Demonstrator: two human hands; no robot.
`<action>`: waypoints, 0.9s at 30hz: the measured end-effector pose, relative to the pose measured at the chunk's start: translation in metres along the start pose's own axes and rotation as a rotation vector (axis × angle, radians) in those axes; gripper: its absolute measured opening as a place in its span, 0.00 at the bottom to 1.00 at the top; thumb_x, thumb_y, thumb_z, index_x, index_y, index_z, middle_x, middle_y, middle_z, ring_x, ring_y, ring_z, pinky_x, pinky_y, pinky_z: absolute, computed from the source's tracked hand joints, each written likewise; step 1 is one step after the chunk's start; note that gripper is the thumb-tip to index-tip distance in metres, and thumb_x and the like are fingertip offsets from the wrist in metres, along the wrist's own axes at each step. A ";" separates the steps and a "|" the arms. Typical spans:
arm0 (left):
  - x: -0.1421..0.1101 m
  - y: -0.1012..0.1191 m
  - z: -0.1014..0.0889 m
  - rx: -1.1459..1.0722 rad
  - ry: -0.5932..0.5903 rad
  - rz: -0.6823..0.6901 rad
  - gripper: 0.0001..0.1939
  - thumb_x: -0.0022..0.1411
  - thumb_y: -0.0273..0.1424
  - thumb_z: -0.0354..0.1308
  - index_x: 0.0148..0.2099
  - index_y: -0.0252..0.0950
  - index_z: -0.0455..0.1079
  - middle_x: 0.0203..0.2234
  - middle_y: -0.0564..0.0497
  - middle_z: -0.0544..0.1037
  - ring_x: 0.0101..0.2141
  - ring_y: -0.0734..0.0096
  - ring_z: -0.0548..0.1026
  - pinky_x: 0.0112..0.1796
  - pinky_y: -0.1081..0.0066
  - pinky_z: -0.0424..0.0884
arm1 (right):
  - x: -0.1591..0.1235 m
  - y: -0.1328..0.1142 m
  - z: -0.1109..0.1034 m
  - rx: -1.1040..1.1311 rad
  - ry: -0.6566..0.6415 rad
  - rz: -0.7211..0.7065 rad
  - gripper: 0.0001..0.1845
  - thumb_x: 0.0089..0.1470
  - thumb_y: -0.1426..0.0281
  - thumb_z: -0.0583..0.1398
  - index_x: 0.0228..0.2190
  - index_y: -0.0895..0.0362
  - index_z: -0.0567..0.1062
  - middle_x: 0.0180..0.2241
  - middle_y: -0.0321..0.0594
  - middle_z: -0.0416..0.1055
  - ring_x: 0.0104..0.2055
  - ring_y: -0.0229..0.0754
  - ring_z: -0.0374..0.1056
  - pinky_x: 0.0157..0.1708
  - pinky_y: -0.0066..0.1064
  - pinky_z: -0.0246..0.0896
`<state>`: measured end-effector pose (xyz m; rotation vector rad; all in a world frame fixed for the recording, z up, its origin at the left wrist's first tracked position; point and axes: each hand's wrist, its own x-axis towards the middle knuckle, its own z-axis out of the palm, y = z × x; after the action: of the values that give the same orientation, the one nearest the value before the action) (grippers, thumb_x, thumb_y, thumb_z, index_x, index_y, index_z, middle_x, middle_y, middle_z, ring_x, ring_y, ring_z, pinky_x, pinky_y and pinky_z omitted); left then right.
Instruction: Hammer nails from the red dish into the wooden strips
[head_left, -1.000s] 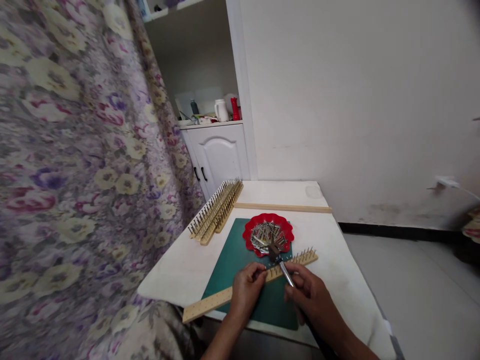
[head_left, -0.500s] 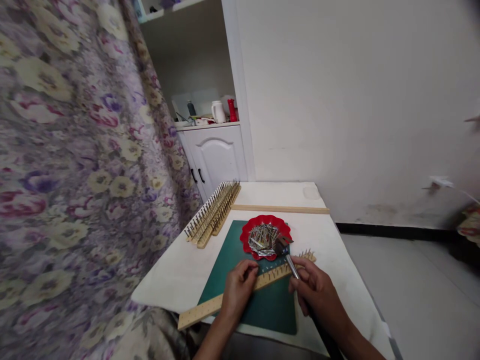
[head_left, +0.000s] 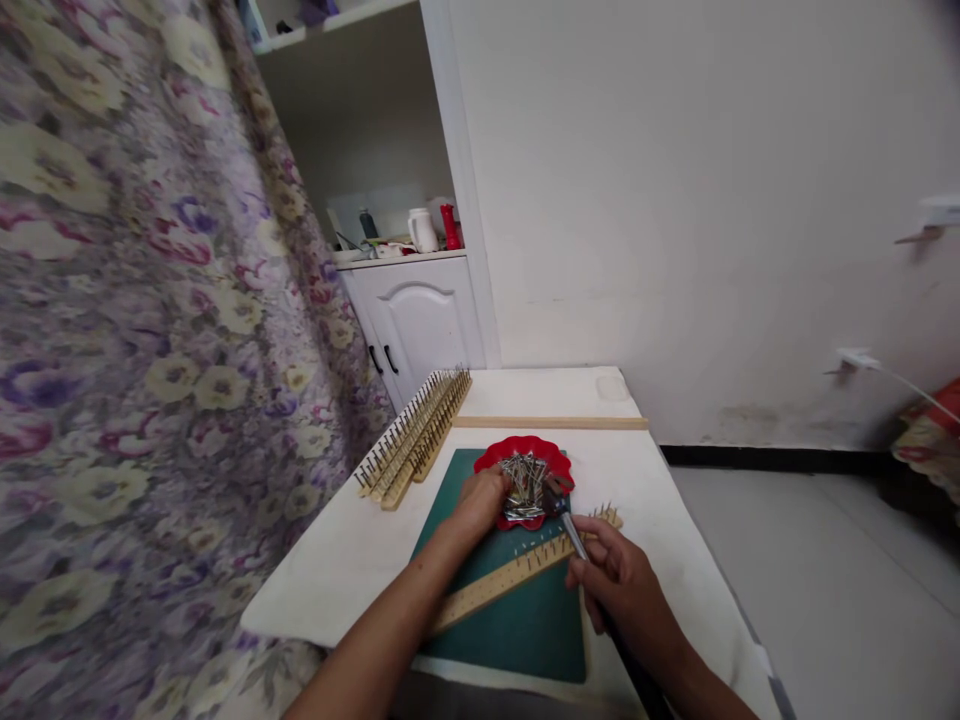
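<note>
My left hand reaches over the left rim of a scalloped red bowl. Its fingers are bent together at the nails in the bowl; what they hold, if anything, is hidden. My right hand is closed around a claw hammer with a metal shaft and dark grip. The hammer's head lies at the bowl's lower right edge. Below the bowl a wooden strip lies slanted across a green mat. Nails stand in the strip's right part, and its left part has small holes or marks.
Wooden strips full of upright nails lie at the table's left side. A plain wooden strip crosses the far part of the white-covered table. A flowered curtain hangs on the left, and a white cabinet stands behind.
My left hand has moved from the wooden strip up to the nails in the red bowl. My right hand still grips the hammer in nearly the same place. The view has shifted slightly.
</note>
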<state>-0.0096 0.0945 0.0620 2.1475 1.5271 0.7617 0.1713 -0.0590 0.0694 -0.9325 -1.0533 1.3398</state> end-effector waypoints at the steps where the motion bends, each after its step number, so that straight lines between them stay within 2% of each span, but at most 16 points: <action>1: 0.002 -0.001 0.002 0.010 -0.009 0.001 0.06 0.49 0.25 0.53 0.24 0.35 0.72 0.19 0.51 0.74 0.23 0.68 0.69 0.27 0.73 0.58 | 0.000 0.000 0.000 0.002 0.000 -0.003 0.19 0.51 0.67 0.60 0.45 0.58 0.67 0.21 0.30 0.69 0.11 0.27 0.54 0.08 0.17 0.48; 8: 0.005 -0.006 0.007 0.141 -0.104 0.069 0.08 0.54 0.28 0.53 0.27 0.35 0.72 0.22 0.48 0.76 0.26 0.64 0.71 0.31 0.70 0.62 | 0.002 0.003 -0.002 -0.004 0.009 -0.012 0.20 0.51 0.67 0.60 0.46 0.58 0.67 0.22 0.31 0.70 0.10 0.26 0.54 0.08 0.18 0.48; 14: 0.003 -0.001 -0.001 0.276 -0.188 0.124 0.12 0.59 0.28 0.48 0.33 0.32 0.72 0.33 0.43 0.77 0.32 0.62 0.73 0.35 0.68 0.63 | 0.002 0.009 -0.006 -0.011 0.006 -0.023 0.20 0.50 0.66 0.61 0.45 0.57 0.67 0.21 0.30 0.70 0.10 0.26 0.54 0.08 0.18 0.47; 17: 0.001 0.001 -0.005 0.319 -0.212 0.101 0.13 0.60 0.27 0.46 0.34 0.33 0.72 0.31 0.44 0.77 0.31 0.62 0.73 0.34 0.68 0.63 | 0.003 0.009 -0.006 -0.020 0.014 -0.026 0.19 0.51 0.67 0.60 0.45 0.58 0.67 0.22 0.30 0.70 0.09 0.26 0.54 0.09 0.18 0.46; 21: -0.001 0.002 -0.007 0.314 -0.195 0.123 0.12 0.58 0.26 0.46 0.32 0.35 0.71 0.28 0.45 0.76 0.29 0.63 0.72 0.31 0.69 0.62 | 0.004 0.009 -0.005 -0.026 0.006 -0.033 0.19 0.51 0.67 0.60 0.45 0.58 0.67 0.21 0.30 0.69 0.09 0.25 0.53 0.09 0.18 0.44; 27: -0.015 0.010 -0.015 0.205 -0.049 0.256 0.08 0.55 0.23 0.48 0.32 0.37 0.68 0.28 0.48 0.73 0.30 0.66 0.69 0.31 0.71 0.61 | 0.006 0.011 -0.005 -0.015 0.024 -0.050 0.21 0.50 0.65 0.60 0.46 0.59 0.66 0.22 0.31 0.70 0.09 0.26 0.53 0.09 0.19 0.45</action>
<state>-0.0157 0.0773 0.0767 2.5284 1.3733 0.6508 0.1726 -0.0523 0.0580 -0.9253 -1.0638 1.2779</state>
